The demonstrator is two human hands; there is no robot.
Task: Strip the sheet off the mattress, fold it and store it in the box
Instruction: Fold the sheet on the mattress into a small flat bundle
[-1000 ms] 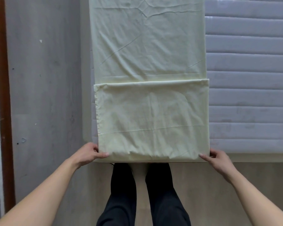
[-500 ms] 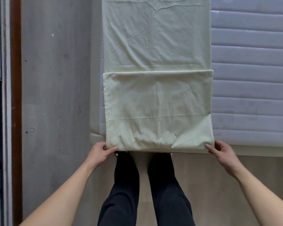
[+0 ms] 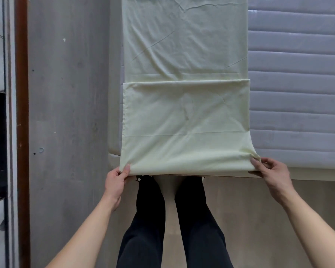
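Pale yellow cotton sheet (image 3: 184,105), one of it, lies as a long folded strip down the left part of the grey quilted mattress (image 3: 298,93), with its near end doubled back over itself so that a second layer covers the strip from a straight cross edge to the foot of the bed. I count one sheet, one mattress and my two hands. My left hand (image 3: 115,180) pinches the near left corner of the doubled part, thumb on top of the cloth and the other fingers (image 3: 112,172) curled beneath it. My right hand (image 3: 273,174) pinches the near right corner the same way, thumb pressing down on the cloth, which gathers into small puckers just beside it. The folded near edge runs straight between the two hands, raised a little off the mattress edge. The rest of the strip lies flat, with a few thin creases, and runs out of view at the top. Below the edge I see my two legs in black trousers (image 3: 149,229) standing on a light wooden floor (image 3: 259,209). A grey wall (image 3: 66,113) stands at the left.
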